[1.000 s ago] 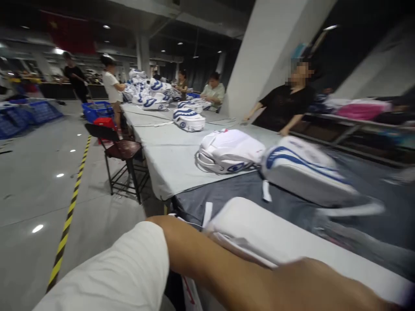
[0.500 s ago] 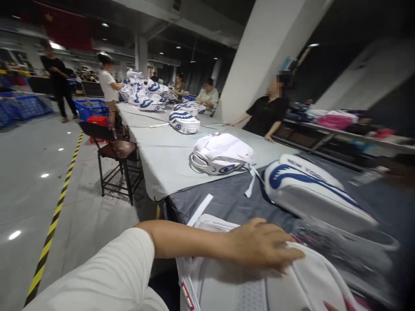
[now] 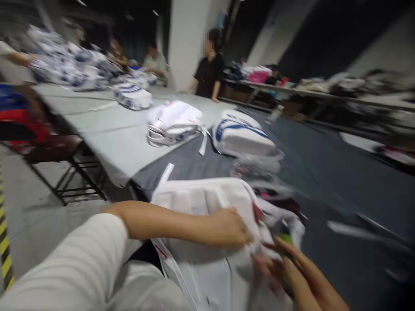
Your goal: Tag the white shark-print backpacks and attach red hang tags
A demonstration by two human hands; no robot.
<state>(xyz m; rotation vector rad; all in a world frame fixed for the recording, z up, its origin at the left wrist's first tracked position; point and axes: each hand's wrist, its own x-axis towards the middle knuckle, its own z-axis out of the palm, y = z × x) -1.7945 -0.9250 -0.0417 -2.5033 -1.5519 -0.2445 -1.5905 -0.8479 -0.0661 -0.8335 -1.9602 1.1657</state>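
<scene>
A white bag (image 3: 201, 203) lies in front of me on the dark grey table cover (image 3: 324, 181). My left hand (image 3: 227, 226) rests on the bag's near side with its fingers curled against the fabric. My right hand (image 3: 301, 272) comes in at the lower right, fingers stretched toward the bag's open end, where something small and green (image 3: 285, 237) shows. The frame is smeared by motion, so I cannot make out whether either hand grips anything.
Farther along the table lie a white and blue bag (image 3: 241, 138) and a white bag (image 3: 173, 123), with more piled at the far end. A person in black (image 3: 209, 71) stands across the table. A chair (image 3: 55, 151) stands on the left.
The view has swung to the right. My left hand has slid back along the white bag and its fingers have curled. My right hand has come into view at the lower right.
</scene>
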